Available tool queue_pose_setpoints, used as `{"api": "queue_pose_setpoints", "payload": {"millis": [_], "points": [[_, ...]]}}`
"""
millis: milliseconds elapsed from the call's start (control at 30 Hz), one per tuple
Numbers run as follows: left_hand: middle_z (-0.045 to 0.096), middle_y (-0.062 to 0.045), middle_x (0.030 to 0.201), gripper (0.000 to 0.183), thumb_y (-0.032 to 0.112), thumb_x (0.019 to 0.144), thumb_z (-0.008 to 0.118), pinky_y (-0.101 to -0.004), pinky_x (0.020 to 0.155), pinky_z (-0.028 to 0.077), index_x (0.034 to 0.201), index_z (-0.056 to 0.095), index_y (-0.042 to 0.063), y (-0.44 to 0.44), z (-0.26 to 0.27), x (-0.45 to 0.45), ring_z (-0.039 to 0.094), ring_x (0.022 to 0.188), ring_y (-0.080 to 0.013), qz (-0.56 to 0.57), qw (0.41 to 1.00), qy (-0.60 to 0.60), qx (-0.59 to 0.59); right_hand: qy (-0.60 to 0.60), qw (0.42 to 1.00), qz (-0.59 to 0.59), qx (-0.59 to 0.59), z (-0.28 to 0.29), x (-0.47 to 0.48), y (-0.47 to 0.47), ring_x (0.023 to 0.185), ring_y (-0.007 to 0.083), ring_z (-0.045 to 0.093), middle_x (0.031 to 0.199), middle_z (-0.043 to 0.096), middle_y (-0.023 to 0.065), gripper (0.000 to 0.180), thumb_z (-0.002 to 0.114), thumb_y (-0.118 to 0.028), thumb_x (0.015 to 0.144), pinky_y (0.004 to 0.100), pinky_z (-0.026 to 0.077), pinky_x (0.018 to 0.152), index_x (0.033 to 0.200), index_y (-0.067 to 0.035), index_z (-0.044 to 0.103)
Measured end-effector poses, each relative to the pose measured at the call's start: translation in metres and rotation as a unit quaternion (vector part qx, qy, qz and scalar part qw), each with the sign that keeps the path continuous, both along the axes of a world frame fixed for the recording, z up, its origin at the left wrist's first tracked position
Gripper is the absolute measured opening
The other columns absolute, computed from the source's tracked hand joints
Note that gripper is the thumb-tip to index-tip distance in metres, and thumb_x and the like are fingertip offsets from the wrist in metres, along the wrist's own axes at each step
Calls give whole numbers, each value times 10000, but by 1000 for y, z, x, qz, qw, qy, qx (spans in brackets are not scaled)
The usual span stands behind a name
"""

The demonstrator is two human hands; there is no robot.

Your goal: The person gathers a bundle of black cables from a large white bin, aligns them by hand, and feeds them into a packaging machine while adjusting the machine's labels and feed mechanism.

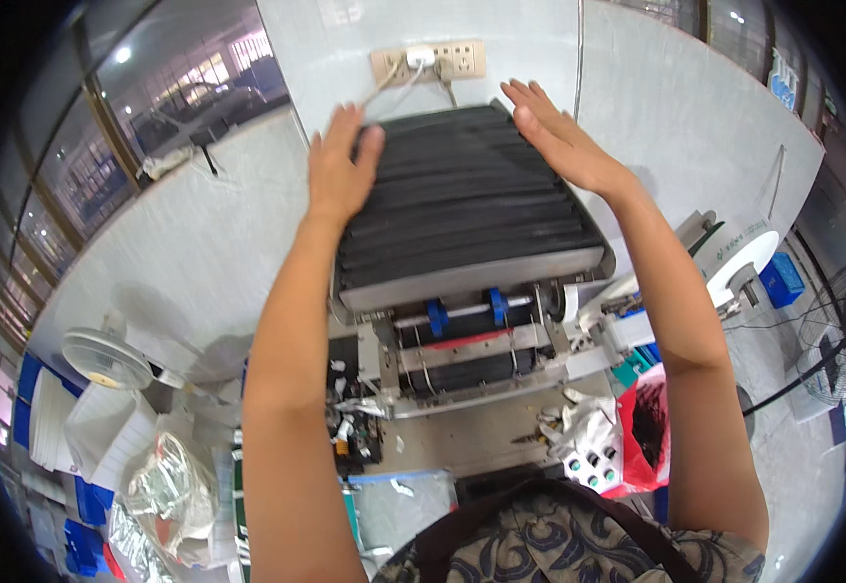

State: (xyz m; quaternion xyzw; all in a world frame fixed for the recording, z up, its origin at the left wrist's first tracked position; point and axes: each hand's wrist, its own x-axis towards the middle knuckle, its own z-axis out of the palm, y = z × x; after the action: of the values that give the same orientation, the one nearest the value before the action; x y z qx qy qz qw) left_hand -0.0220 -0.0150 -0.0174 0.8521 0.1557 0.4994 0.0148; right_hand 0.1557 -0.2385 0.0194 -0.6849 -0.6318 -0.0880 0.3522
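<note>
Both my arms reach forward over a machine. Its top carries a stack of long black strips or tubes (459, 189), lying crosswise behind a metal front plate (474, 279). My left hand (345, 164) is at the left edge of the stack, fingers pointing away and thumb apart, slightly blurred. At the far right corner of the stack is my right hand (557, 138), palm turned inward and fingers extended. Neither hand grips anything; whether they touch the strips cannot be told. Below the plate, the machine has a shaft with blue collars (437, 317) and a red strip (468, 339).
A wall socket panel (470, 60) with plugged cables is behind the machine. At left stand a small fan (108, 358) and plastic bags (168, 481). On the right are a white reel (743, 266), a button panel (592, 470), white gloves (587, 423) and a red bag (634, 437).
</note>
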Motion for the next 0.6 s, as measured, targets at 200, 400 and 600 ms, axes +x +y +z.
{"api": "queue_pose_setpoints", "payload": {"millis": [200,400,600], "points": [[485,-135,1202,426,322,911,344,-341,945,309,1146,497,1,-33,-30,-47,423,1147,-221,-67,937,-294,-176,-193,964,-3,-183,-36,-40,-28,1302,246,144,1382,208,164,795,273,-629,814,450,108,1041,1300,1,280],[478,-129,1207,449,322,925,271,-346,925,314,1199,411,-4,-80,-163,-118,429,1128,-207,-7,880,-331,-342,-303,952,20,-49,-62,-65,-41,1091,298,464,1214,449,184,695,467,-538,786,363,357,916,1202,18,420],[520,-74,1051,231,128,874,451,-282,817,375,1077,464,19,-178,-338,-160,485,959,-149,46,820,-282,-496,-124,976,-42,174,-124,-72,-81,1011,268,511,1071,518,207,494,568,-280,796,355,398,862,1173,13,440]]}}
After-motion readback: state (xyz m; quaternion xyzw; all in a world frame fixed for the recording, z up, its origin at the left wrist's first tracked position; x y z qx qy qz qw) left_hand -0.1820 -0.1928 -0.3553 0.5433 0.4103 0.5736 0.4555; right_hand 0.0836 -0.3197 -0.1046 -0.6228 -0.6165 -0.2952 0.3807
